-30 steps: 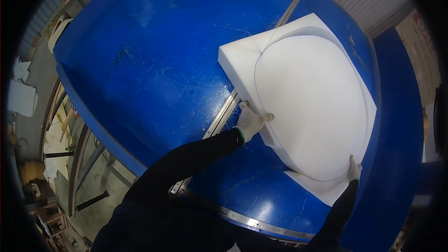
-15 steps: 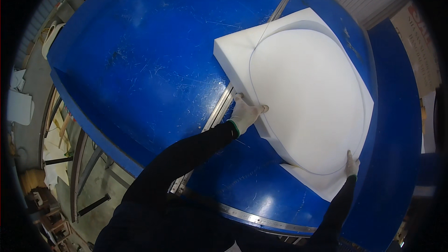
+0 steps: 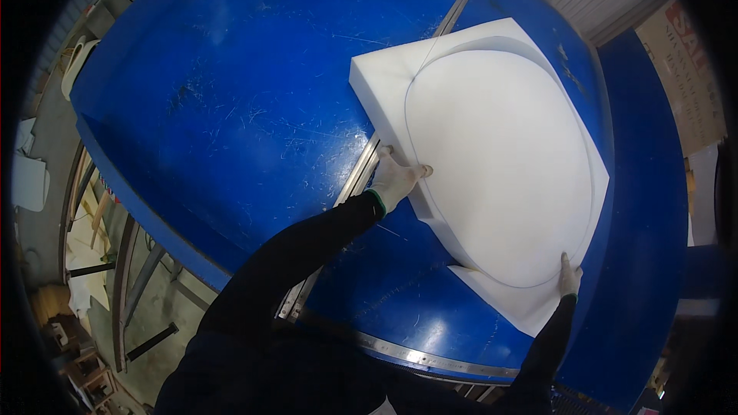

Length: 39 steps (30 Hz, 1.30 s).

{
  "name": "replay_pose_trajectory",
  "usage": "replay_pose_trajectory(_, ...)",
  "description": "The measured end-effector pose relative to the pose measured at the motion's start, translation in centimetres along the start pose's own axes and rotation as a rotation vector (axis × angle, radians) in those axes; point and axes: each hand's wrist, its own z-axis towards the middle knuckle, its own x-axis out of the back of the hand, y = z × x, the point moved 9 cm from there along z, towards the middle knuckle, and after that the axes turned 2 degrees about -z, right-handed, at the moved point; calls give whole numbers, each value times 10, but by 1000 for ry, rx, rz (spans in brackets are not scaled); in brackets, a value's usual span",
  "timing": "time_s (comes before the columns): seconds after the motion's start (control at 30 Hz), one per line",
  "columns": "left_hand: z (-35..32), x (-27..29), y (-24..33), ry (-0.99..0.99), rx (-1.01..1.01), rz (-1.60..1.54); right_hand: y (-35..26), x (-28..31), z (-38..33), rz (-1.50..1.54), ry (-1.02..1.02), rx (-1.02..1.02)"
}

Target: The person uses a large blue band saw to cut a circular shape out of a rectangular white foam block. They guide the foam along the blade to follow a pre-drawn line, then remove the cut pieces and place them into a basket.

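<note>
A thick white foam block (image 3: 496,161) with angular corners lies on the blue tabletop (image 3: 223,84), right of centre. A curved line traces a large rounded shape on its top. From the far end of the metal track, a thin dark line reaches the foam's left part; whether it is a wire or blade I cannot tell. My left hand (image 3: 396,178), in a white glove, grips the left edge, thumb on top and fingers along the side. At the near right edge, my gloved right hand (image 3: 570,277) holds the foam, with a finger or thumb on top.
A metal track (image 3: 356,180) crosses the tabletop, meeting a metal strip (image 3: 430,359) along the near edge. Past the left edge are a metal frame (image 3: 142,292) and scraps on the floor. A printed board (image 3: 676,81) stands at the far right.
The foam block has turned slightly clockwise, its right corner coming nearer to me. Both hands have stayed on its edges. The whole view has also shifted a little.
</note>
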Motion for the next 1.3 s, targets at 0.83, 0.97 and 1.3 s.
replay_pose_trajectory(0.83,28,17,4,83,-67,70,33,12,-49,14,-68,145)
replay_pose_trajectory(0.97,47,44,-7,148,-85,130,17,-24,-74,53,-173,-72)
replay_pose_trajectory(1.3,65,47,-6,128,-131,156,13,-19,-122,97,-268,-127)
